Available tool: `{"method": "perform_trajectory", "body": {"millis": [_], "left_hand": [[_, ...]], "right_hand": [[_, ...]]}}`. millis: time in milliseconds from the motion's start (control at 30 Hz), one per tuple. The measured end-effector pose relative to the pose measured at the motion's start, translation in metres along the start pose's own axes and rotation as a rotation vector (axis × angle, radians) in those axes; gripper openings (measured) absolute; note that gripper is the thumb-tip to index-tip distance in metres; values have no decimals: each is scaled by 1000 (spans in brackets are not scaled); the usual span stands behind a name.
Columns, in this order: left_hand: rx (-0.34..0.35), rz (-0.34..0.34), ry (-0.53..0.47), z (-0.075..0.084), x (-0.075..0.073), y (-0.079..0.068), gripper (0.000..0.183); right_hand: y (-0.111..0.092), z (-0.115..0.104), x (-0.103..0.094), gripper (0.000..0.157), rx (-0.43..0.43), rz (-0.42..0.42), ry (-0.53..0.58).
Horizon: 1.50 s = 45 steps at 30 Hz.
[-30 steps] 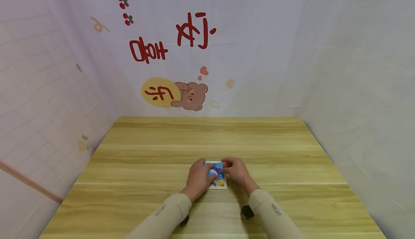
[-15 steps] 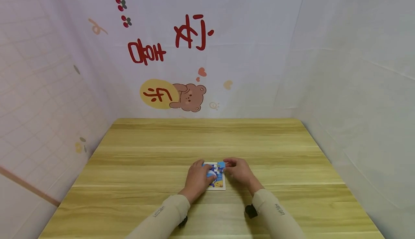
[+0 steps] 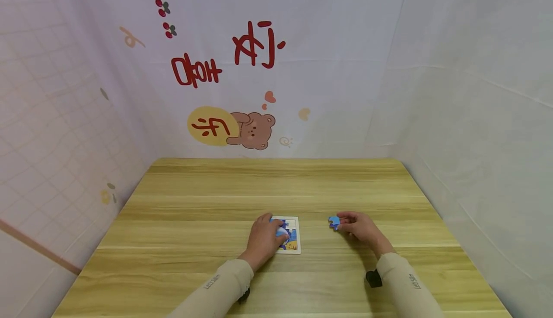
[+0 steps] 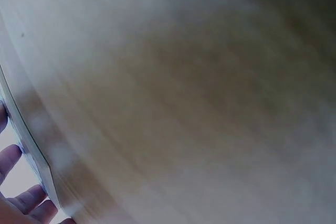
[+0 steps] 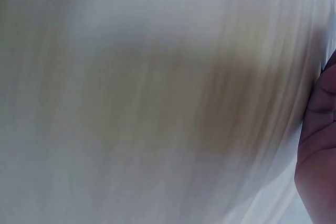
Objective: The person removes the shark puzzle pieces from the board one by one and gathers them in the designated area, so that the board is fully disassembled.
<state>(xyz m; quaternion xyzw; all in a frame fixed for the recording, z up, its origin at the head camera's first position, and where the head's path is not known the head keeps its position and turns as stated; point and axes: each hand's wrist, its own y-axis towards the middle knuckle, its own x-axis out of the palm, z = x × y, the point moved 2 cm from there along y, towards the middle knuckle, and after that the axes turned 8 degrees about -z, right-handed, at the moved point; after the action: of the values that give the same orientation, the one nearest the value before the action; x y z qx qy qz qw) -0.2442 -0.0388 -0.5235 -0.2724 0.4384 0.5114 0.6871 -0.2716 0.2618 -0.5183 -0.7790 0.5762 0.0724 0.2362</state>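
A small white-framed jigsaw puzzle (image 3: 292,246) lies on the table in the head view, with a blue sea picture and a bare white patch at its upper right. My left hand (image 3: 262,238) holds the puzzle at its left side, thumb over the picture and fingers at the edge. In the left wrist view its fingertips (image 4: 29,198) meet the frame's edge. To the right, my right hand (image 3: 360,227) pinches a blue jigsaw piece (image 3: 333,222), apart from the frame. Only part of the right palm (image 5: 320,129) shows in the blurred right wrist view.
The wooden table (image 3: 207,183) stretches around both hands. A white cloth with printed characters and a bear (image 3: 255,130) hangs behind it, and pale cloth walls stand at both sides. A dark wrist device (image 3: 373,278) sits under the right sleeve.
My right hand has lifted the blue piece out of the puzzle and carried it to the right, leaving a white patch. The left hand stays on the puzzle.
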Motion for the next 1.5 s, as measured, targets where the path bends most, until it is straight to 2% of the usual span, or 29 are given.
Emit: {"method": "perform_trajectory", "body": {"millis": [167,433,733,1100,1300,1500], "left_hand": [[-4,-3,2,-1,-1,-1,37],[-19,-29,-18,-1,-1,-2,37],[-5,-21,2,2,-1,-3,36],[-12,-17,-6,2,0,-3,37],[-22,-24,21,3,-3,-2,37],[-44,-37,10,2,-7,-2,40]], "right_hand": [[-5,4,-11,40,-2,2,-24],[-3,4,-8,37,0,11,-63],[-7,5,-14,39,16,21,-49],[-6,2,-10,34,-2,43,-103],[-4,2,-9,34,-27,38,-126],[-5,-4,-3,34,-6,109,-131]]}}
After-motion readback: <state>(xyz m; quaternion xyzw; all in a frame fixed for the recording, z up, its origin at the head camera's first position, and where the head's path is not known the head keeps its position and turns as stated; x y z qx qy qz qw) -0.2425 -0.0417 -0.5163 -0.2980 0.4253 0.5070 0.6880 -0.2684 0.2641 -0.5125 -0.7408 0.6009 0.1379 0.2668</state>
